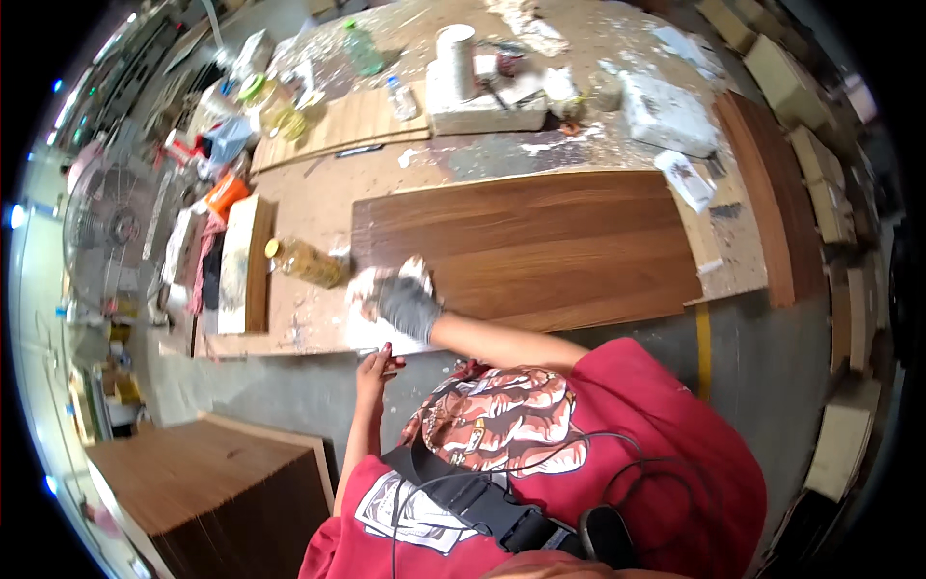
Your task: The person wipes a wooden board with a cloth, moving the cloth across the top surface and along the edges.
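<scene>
My right hand [410, 307], in a dark grey glove, is closed on a crumpled whitish cloth [417, 270] with reddish-brown stains. It presses the cloth at the near left end of a dark brown wood-grain board [540, 246] lying flat on the worktable. Beneath the hand, a white patch [381, 335] shows at the table edge. My bare left hand [379, 367] is just off that edge, fingers curled together around something thin that I cannot make out. A clear bottle [309, 262] with a yellow cap and amber contents is left of the cloth.
A wood-edged block [246, 265] and an orange container [227, 195] occupy the table's left end. Behind the board are light planks [338, 125], a white cylinder [457, 63] and a wrapped white block [668, 114]. A stack of brown boards [212, 482] stands lower left; a fan [118, 227] is far left.
</scene>
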`<action>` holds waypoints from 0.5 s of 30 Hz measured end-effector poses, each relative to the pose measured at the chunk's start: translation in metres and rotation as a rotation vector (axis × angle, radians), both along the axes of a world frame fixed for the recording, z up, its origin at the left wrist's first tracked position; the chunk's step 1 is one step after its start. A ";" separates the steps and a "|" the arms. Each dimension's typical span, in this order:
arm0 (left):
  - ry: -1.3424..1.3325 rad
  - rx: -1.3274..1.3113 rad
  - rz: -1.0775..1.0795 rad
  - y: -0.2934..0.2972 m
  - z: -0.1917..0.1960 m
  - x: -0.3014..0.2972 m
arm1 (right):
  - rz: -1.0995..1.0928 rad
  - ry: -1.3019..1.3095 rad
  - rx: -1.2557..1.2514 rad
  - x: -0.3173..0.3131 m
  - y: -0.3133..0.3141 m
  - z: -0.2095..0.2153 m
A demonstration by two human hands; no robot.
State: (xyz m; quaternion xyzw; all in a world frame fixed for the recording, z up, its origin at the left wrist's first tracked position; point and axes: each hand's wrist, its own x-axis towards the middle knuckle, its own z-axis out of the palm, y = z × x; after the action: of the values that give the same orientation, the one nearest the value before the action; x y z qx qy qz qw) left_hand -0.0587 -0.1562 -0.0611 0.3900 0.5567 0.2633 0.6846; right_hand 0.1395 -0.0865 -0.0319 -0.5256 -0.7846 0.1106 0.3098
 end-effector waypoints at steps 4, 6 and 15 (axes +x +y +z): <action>0.068 0.035 -0.115 0.003 0.001 -0.011 | 0.086 0.144 -0.229 0.064 -0.041 0.022; 0.127 0.068 -0.174 0.012 -0.012 -0.015 | -0.093 0.479 -0.163 0.159 -0.060 0.043; 0.273 0.573 -0.412 0.080 0.051 0.020 | -1.505 -0.012 0.186 0.383 -0.242 0.057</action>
State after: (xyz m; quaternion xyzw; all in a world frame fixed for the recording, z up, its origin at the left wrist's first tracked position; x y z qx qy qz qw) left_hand -0.0389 -0.0762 -0.0106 0.7009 0.4564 0.2105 0.5061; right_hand 0.5226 -0.3290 0.0254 -0.8914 -0.2217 -0.2003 0.3407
